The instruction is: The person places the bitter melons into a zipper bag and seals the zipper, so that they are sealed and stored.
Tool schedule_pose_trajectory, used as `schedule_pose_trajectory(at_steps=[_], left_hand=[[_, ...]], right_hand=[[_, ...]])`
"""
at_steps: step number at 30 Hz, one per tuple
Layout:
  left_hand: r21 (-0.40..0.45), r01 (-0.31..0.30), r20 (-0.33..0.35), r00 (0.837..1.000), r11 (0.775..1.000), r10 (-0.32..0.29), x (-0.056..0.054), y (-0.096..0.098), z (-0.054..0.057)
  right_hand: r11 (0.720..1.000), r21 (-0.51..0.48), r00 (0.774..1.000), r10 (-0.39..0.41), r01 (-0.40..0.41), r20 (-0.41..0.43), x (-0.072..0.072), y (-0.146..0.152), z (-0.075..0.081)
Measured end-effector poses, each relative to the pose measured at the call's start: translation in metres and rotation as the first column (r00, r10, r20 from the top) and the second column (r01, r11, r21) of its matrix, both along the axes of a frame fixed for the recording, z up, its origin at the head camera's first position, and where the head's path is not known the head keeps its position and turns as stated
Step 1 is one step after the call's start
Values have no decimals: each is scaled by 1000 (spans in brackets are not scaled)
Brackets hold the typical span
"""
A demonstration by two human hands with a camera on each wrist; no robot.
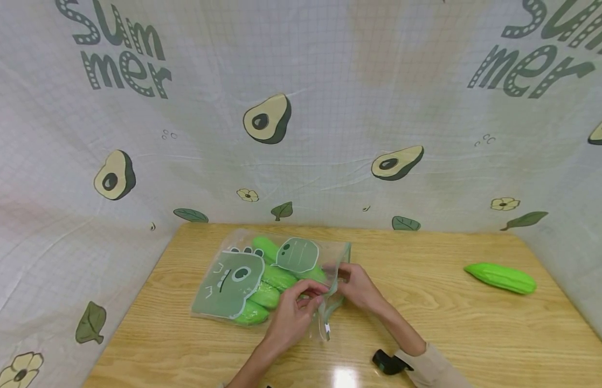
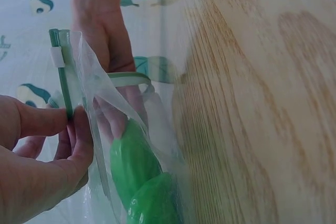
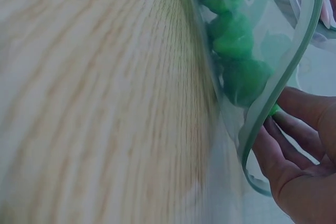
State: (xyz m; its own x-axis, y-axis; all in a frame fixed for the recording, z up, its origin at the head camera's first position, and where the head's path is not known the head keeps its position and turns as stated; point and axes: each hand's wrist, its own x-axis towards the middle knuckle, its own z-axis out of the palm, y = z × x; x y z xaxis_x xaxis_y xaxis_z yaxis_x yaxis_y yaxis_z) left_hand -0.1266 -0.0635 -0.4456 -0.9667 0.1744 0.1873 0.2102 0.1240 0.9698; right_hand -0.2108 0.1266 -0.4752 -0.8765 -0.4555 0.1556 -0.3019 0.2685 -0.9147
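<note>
A clear zip bag [image 1: 334, 253] with a green dinosaur print lies on the table, its mouth facing right. Several bright green, cucumber-shaped vegetables [image 1: 277, 277] are inside it. My left hand [image 1: 295, 312] pinches the bag's green zip edge [image 2: 67, 90] between thumb and fingers, near the white slider [image 2: 58, 57]. My right hand [image 1: 359, 288] reaches in through the open mouth. Its fingers [image 3: 273, 150] and thumb are around the end of one green vegetable [image 2: 131, 156], seen partly through the plastic.
Another green, ridged vegetable [image 1: 502, 277] lies alone on the right of the wooden table [image 1: 417, 258]. A black strap piece [image 1: 389, 362] is by the right sleeve [image 1: 429, 366]. A printed white cloth [image 1: 330, 108] hangs behind the table and along its sides.
</note>
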Motion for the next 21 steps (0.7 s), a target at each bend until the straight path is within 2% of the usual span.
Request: schedule_pose_trajectory(at_steps=[6, 21], left_hand=[[2, 2, -7, 1000, 1000, -2, -1, 0, -1], [-8, 6, -2, 1000, 1000, -6, -1, 0, 1]], right_hand=[[1000, -14, 1000, -1, 1, 24, -1, -2, 2], [998, -64, 1000, -20, 21, 5, -4, -10, -4]])
